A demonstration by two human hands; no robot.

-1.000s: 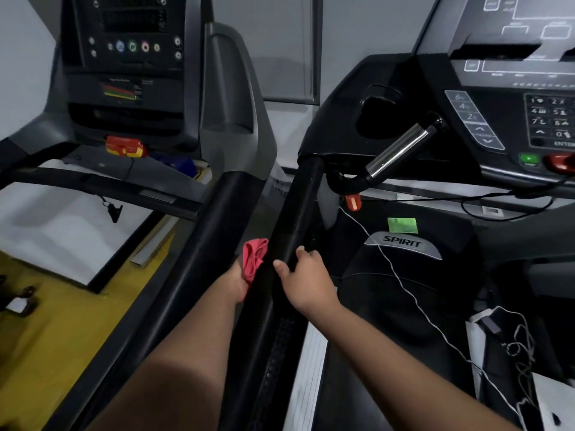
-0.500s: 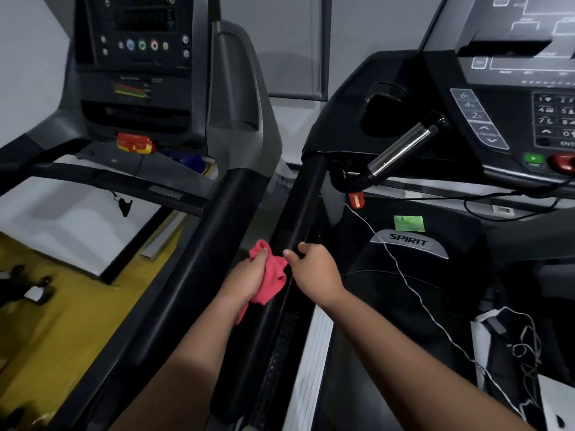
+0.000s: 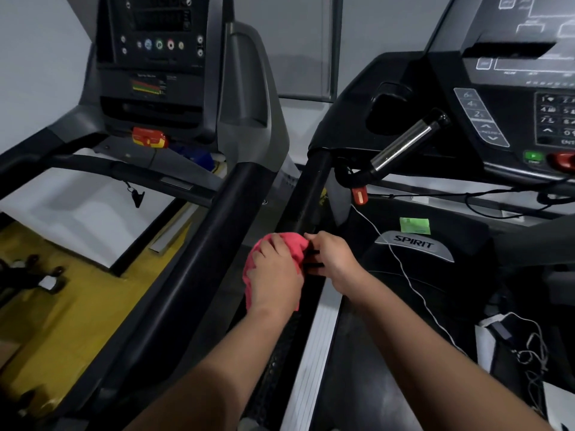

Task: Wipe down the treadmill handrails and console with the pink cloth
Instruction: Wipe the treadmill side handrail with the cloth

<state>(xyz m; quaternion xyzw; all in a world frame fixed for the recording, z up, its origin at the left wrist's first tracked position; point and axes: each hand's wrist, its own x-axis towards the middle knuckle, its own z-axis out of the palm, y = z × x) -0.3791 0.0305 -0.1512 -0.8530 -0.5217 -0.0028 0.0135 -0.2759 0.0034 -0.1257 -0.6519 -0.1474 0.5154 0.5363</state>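
The pink cloth lies over the black left handrail of the right-hand treadmill. My left hand lies on top of the cloth and presses it onto the rail, fingers spread over it. Just right of it, my right hand curls round the same rail, its fingertips touching the cloth's edge. The console with keypad and green and red buttons stands at the upper right. A chrome pulse grip slants up below it.
A second treadmill stands to the left, its black handrail running close beside mine and its console at the top. A white cord hangs across the Spirit motor cover. Yellow floor lies at the left; tangled cables at the right.
My left hand has come over from the rail's left side onto its top, spreading the cloth across the rail. My right hand has stayed on the rail. The camera has tilted slightly.
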